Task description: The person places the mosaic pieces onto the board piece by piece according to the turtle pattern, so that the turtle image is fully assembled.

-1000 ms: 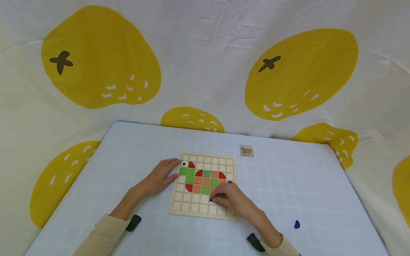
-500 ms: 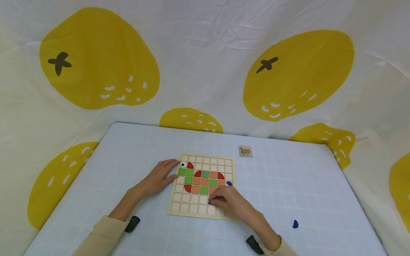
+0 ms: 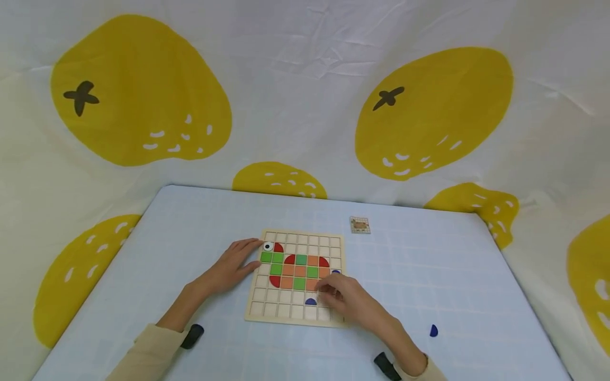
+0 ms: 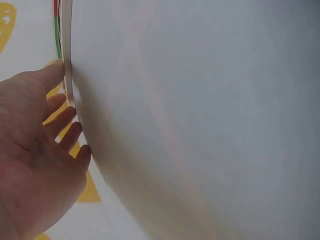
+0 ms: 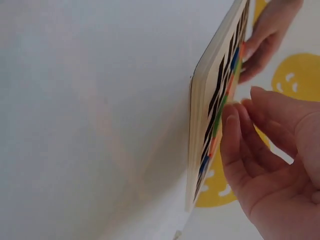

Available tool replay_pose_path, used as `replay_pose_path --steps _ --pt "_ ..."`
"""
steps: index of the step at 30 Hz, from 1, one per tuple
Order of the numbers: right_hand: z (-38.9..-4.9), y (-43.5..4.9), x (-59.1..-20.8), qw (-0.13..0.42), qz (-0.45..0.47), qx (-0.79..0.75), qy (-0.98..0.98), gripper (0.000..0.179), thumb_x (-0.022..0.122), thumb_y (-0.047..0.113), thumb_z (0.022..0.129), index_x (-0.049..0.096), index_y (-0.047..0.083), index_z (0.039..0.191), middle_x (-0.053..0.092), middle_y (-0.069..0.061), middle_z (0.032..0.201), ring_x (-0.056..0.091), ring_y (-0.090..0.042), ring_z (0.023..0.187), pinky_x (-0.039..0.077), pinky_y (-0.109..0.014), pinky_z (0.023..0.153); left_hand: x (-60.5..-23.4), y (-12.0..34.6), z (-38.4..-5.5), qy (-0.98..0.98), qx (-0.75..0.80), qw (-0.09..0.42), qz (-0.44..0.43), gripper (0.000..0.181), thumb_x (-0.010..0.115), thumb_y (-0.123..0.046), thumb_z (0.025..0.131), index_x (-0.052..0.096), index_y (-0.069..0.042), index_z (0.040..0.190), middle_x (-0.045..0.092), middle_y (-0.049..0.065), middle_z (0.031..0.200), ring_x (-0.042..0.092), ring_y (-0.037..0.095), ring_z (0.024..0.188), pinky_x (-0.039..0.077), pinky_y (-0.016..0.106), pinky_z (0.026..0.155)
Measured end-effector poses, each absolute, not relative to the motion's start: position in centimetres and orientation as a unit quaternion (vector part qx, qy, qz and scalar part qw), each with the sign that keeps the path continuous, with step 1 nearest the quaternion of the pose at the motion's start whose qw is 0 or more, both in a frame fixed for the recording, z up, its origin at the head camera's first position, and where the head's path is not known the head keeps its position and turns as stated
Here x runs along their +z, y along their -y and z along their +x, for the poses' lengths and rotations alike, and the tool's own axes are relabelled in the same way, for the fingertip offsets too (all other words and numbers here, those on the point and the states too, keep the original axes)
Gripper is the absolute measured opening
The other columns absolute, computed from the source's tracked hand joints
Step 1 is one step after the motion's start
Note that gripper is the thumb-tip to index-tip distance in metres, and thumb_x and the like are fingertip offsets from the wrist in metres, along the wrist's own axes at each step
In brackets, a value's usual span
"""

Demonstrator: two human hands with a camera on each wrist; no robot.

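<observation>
A wooden grid board lies on the table, bearing flat green, orange and red pieces and a round eye piece. My left hand touches the board's left edge with fingers extended; in the left wrist view its fingertips rest along that edge. A blue half-circle piece sits in a cell in the lower part of the grid. Just right of it, my right hand hovers over the board, fingers bent loosely, thumb apart and nothing between them. Partly behind that hand shows another blue half-circle on the board's right side.
A loose blue half-circle lies on the table at the right. Beyond the board's far right corner is a small picture card. A white curtain with yellow fruit shapes hangs behind the table.
My right hand has let go of the blue half-circle, which now lies on the board, and has drawn slightly right. The left hand stays at the edge. The head view has shifted slightly.
</observation>
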State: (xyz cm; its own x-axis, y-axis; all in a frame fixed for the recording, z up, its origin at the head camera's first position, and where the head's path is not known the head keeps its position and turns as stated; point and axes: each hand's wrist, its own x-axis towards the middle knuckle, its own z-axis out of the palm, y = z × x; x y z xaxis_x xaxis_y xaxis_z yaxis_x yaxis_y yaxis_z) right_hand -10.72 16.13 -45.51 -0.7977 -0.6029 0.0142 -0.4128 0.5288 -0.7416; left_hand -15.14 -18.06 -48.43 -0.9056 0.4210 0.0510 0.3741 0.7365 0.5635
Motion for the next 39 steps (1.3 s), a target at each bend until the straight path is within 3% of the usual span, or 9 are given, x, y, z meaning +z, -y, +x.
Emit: replay_pose_path --steps 20,28,35,39 --pt "-10.0 -23.5 -45.9 0.033 -0.228 -0.356 -0.906 0.015 0.071 0.007 0.097 0.070 0.005 0.112 0.070 0.002 0.105 0.064 -0.008 0.091 0.059 -0.030 0.080 -48.1 18.1 -14.8 -0.929 0.298 0.038 0.214 0.058 0.066 -0.021 0.102 0.045 -0.004 0.154 0.045 0.020 0.155 0.038 0.041 0.143 0.035 0.062 0.115" --pt "-9.0 -26.8 -46.4 -0.007 -0.184 -0.340 -0.922 0.017 0.076 0.004 0.093 0.072 0.010 0.108 0.070 0.006 0.104 0.063 -0.004 0.090 0.059 -0.028 0.078 -48.3 18.0 -15.0 -0.930 0.294 0.041 0.215 0.058 0.066 -0.021 0.102 0.044 -0.005 0.154 0.044 0.019 0.156 0.038 0.040 0.143 0.035 0.061 0.116" --pt "-8.1 -29.6 -47.3 -0.083 -0.227 -0.336 -0.910 0.023 0.078 -0.003 0.087 0.072 0.008 0.106 0.071 0.005 0.102 0.066 -0.006 0.088 0.059 -0.027 0.073 -48.6 18.1 -15.1 -0.930 0.294 0.037 0.217 0.059 0.066 -0.022 0.102 0.044 -0.005 0.154 0.045 0.018 0.155 0.038 0.040 0.143 0.035 0.060 0.116" --pt "-7.4 -30.9 -47.5 -0.112 -0.235 -0.324 -0.910 0.028 0.081 -0.006 0.083 0.072 0.010 0.105 0.071 0.006 0.101 0.066 -0.007 0.087 0.056 -0.020 0.075 -48.6 18.1 -15.1 -0.931 0.294 0.039 0.215 0.059 0.066 -0.023 0.102 0.044 -0.005 0.154 0.045 0.018 0.155 0.038 0.039 0.143 0.035 0.060 0.116"
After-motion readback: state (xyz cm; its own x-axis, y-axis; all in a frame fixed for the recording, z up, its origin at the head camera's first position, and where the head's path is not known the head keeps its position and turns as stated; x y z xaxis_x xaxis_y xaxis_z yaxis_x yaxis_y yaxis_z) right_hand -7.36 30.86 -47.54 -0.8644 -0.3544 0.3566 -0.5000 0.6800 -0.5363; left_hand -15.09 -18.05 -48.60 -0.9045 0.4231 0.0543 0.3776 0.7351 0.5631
